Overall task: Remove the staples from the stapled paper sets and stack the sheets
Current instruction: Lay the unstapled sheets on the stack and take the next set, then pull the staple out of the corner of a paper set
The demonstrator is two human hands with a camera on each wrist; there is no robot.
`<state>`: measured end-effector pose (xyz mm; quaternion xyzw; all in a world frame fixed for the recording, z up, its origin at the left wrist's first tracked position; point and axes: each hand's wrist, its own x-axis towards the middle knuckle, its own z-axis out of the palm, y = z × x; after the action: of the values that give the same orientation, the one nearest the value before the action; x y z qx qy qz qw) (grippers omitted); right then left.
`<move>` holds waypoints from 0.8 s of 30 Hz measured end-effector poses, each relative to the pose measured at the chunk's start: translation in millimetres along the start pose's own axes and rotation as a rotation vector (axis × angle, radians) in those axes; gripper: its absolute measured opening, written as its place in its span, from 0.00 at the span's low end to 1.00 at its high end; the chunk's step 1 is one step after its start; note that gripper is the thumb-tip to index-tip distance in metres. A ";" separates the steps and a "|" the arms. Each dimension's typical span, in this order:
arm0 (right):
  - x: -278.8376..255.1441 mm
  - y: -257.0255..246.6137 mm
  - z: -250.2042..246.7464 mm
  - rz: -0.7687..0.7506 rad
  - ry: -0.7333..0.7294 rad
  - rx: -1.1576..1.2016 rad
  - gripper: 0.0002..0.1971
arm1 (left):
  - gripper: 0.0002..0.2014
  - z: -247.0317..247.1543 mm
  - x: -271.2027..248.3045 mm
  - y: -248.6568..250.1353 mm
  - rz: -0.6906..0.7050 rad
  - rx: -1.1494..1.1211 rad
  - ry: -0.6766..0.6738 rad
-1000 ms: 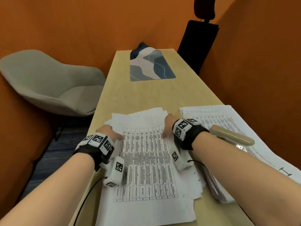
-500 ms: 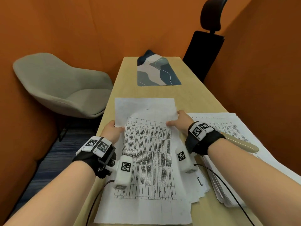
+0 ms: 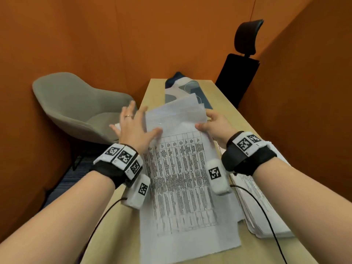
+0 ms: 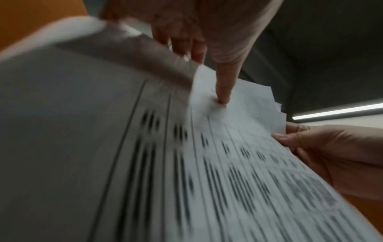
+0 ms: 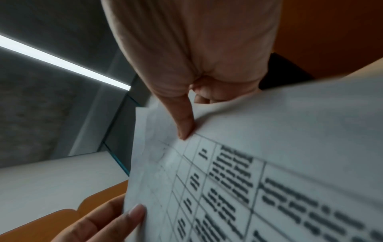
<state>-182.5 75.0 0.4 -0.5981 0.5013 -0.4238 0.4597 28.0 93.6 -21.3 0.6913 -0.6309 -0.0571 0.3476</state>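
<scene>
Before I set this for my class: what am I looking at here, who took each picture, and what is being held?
No machine: a person's two bare hands. The wide picture comes from a camera on the head; the two close, blurry ones from cameras strapped to the wrists. The right hand pinches the edge of printed sheets, raised at their far end; the left hand, fingers spread, lays its thumb on them. A second pile of paper lies on the table.

No legible text anywhere. Printed table on top sheet (image 3: 182,180): dense small print, too fine in head view, smeared by blur in both wrist views. Side stack (image 3: 255,204): print lines, unreadable. Black-and-white square code markers (image 3: 124,156) on wrist bands (image 3: 247,161); tiny characters beside them, undecipherable.
</scene>
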 end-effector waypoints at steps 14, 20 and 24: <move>-44.9 7.2 -53.1 0.280 -0.516 -0.651 0.11 | 0.06 -50.2 -12.3 -15.9 -0.139 -0.587 -0.273; -47.7 11.4 -99.1 0.436 -0.256 -0.863 0.18 | 0.04 -8.3 -28.4 -26.2 -0.240 -0.588 -0.230; -38.3 37.5 -114.1 0.507 -0.189 -1.340 0.23 | 0.20 40.1 -54.0 -11.9 -0.293 -0.443 -0.315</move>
<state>-306.0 95.8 -13.0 -0.6510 0.7348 0.1478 0.1200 6.4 126.1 -77.5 0.6650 -0.5427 -0.3494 0.3757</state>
